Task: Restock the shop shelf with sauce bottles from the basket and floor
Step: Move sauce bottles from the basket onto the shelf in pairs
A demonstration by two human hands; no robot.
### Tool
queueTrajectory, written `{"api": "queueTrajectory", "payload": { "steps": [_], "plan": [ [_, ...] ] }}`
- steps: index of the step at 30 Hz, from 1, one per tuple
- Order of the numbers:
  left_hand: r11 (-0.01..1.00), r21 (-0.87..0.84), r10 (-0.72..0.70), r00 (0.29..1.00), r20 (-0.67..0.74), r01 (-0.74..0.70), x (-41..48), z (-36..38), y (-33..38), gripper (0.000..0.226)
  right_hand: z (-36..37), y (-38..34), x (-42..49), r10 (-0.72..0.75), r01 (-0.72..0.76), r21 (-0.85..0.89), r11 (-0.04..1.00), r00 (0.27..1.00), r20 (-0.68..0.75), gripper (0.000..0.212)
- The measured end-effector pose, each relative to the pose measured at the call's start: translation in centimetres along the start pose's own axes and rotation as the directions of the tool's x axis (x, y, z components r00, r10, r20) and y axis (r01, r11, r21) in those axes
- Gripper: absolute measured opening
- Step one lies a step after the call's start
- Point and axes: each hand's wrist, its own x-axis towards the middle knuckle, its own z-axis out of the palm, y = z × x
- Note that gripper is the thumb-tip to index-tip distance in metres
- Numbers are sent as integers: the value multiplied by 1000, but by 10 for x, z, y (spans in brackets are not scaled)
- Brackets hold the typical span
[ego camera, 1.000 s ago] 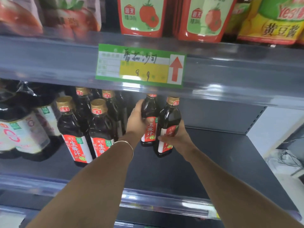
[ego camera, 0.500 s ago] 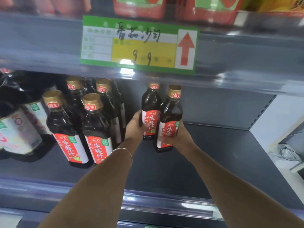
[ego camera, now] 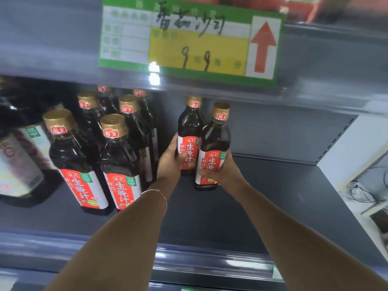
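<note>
Two dark sauce bottles with gold caps and red labels stand upright on the dark shelf (ego camera: 273, 202), side by side. My left hand (ego camera: 171, 160) grips the rear bottle (ego camera: 190, 124) around its label. My right hand (ego camera: 226, 171) grips the front bottle (ego camera: 216, 137) low on its label, thumb across the front. A cluster of several identical bottles (ego camera: 117, 156) stands to the left, a small gap away from my left hand. No basket or floor stock is in view.
Larger dark jugs with white labels (ego camera: 19, 162) sit at the far left. The upper shelf edge carries a green and yellow price tag (ego camera: 189, 38) close above the bottle caps. Bare shelf extends right to the white side panel (ego camera: 352, 156). Cables lie beyond at the far right (ego camera: 369, 196).
The view has moved closer and lower toward the shelf. Both hands stay on the two bottles, which stand a little further back and upright now.
</note>
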Motion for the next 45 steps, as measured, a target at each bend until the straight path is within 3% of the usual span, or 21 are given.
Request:
{"api": "queueTrajectory", "payload": {
  "steps": [4,9,14,18,21,28,37,42,45],
  "plan": [
    [1000,-14,-3,1000,-3,3,0,0,-1,57,5,2,3,-13,13,5,1000,999,32,77],
    [992,98,89,992,-87,-80,2,-1,-3,43,11,4,1,10,-8,-36,999,999,43,67],
    [997,68,28,994,-103,-22,-15,4,-1,44,14,1,-6,9,-9,-39,999,1000,15,65],
    [989,137,83,973,-217,-54,-42,5,4,37,18,-4,-17,-4,4,-20,1000,1000,8,59],
    [980,158,141,983,-121,-121,-59,2,10,39,29,-9,-24,-14,14,2,1000,1000,0,64],
    [960,279,37,997,-65,-17,-66,-15,13,54,51,-19,-32,-18,23,-141,990,999,39,62],
    [934,355,-18,996,-92,50,-77,-20,20,35,51,-23,-49,101,-91,-298,950,995,18,66],
    [901,432,-24,999,-38,38,-108,-31,26,40,53,-22,-75,104,-85,-431,898,994,20,49],
    [874,485,-16,1000,14,7,-129,-52,36,31,62,-34,-95,79,-63,-498,865,997,10,46]
  ]
}}
